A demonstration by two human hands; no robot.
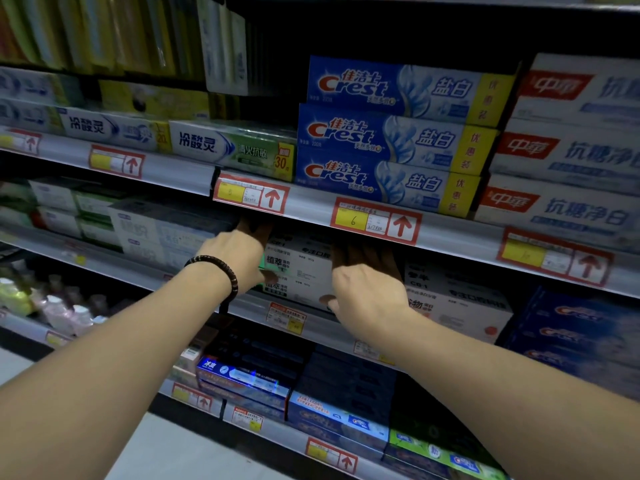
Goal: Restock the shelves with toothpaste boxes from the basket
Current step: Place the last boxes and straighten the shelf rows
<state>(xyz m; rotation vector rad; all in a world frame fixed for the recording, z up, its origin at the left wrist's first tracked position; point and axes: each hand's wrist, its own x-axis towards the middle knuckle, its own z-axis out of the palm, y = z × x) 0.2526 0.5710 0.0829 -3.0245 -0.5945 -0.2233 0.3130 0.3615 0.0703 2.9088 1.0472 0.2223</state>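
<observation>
Evidently the placing step is in hand: a small stack of white boxes [298, 268] sits at the front of the middle shelf [249, 301], held between the two hands and not yet pushed back into its row. The right end of the stack is gripped by the right hand [367, 296], with the thumb [325, 301] tucked under the lower front edge and the fingers laid over the top into shadow. The left end is covered by the left hand [235, 251], which wears a bracelet [218, 268]; its fingers are lost in the dark under the upper shelf [311, 206], so whether they are curled or straight cannot be told. Just to the right, more white cartons [457, 299] of a similar print are already stocked, touching or nearly touching the held stack. Above, on the upper shelf, Crest boxes [388, 133] are stacked three high. The basket is not in view. The next move is judged to call for the stack to be slid far into the gap, squared with its neighbours and flush with the shelf front, before both hands are released and more stock is fetched.
</observation>
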